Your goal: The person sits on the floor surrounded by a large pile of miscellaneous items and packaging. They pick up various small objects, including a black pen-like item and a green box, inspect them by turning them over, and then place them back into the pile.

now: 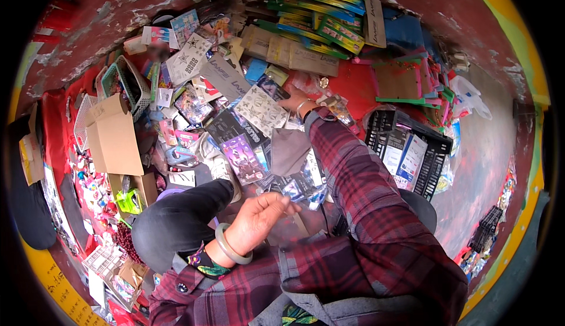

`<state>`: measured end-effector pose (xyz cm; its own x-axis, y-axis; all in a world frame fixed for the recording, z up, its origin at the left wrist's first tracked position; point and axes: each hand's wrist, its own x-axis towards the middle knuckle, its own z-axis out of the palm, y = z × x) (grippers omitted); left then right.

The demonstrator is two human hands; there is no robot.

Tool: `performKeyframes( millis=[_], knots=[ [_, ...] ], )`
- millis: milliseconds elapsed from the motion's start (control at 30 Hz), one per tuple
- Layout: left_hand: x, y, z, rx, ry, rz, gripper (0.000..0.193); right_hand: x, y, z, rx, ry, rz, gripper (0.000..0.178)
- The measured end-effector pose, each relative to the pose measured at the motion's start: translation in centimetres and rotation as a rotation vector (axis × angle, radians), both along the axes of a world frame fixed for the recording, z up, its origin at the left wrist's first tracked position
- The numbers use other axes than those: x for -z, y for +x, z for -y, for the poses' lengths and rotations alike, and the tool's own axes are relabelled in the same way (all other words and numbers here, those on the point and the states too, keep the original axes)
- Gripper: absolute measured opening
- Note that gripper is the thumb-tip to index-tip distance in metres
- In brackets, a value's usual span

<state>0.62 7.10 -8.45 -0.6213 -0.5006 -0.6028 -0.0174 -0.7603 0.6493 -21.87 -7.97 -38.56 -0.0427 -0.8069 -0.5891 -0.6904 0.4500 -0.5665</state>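
Observation:
My left hand (pixel 265 211), with a pale bangle (pixel 231 246) on the wrist, is raised in front of my body. Its fingers are curled in toward the thumb; whatever they may hold cannot be made out. Just beyond the fingertips lie small blue-and-white plastic packets (pixel 293 189). My right hand (pixel 295 100) reaches forward into the pile with its fingers stretched out, touching the packages there. Beside it are a sheet of star-patterned stickers (pixel 261 111) and a dark glossy packet (pixel 272 87). A purple carded package (pixel 243 160) lies nearer to me.
Green, yellow and blue boxes (pixel 329 8) are stacked at the back. A black plastic basket (pixel 432 164) with packages stands right, below pink- and green-framed boards (pixel 400 81). At left are an open cardboard box (pixel 112 140) and a mesh basket (pixel 138 87). My bent knee (pixel 170 226) is close by.

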Motion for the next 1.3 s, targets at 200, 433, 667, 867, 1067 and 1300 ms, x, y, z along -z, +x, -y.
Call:
performKeyframes(
  millis=[200,433,667,867,1067,1300],
  knots=[
    [-0.1,-0.1,0.9,-0.019,0.027,-0.012,0.027,1.6,1.2,1.1,-0.013,0.187,0.053,0.088],
    [0.1,-0.1,0.6,-0.05,0.018,0.008,0.026,2.2,3.1,1.4,0.102,0.064,-0.167,0.08],
    [0.3,-0.5,0.8,-0.013,-0.015,0.011,0.027,4.4,4.3,0.8,-0.383,0.26,-0.16,0.066],
    [0.6,0.2,0.7,-0.007,-0.001,0.016,0.025,2.1,4.6,-0.5,-0.057,0.41,0.423,0.058],
    [0.6,0.3,1.2,-0.005,0.034,0.035,0.025,6.4,2.7,2.3,0.942,0.217,0.681,0.033],
    [0.9,0.3,1.2,-0.055,0.028,0.02,0.025,5.8,3.9,4.4,0.934,0.343,0.628,0.032]
  ],
)
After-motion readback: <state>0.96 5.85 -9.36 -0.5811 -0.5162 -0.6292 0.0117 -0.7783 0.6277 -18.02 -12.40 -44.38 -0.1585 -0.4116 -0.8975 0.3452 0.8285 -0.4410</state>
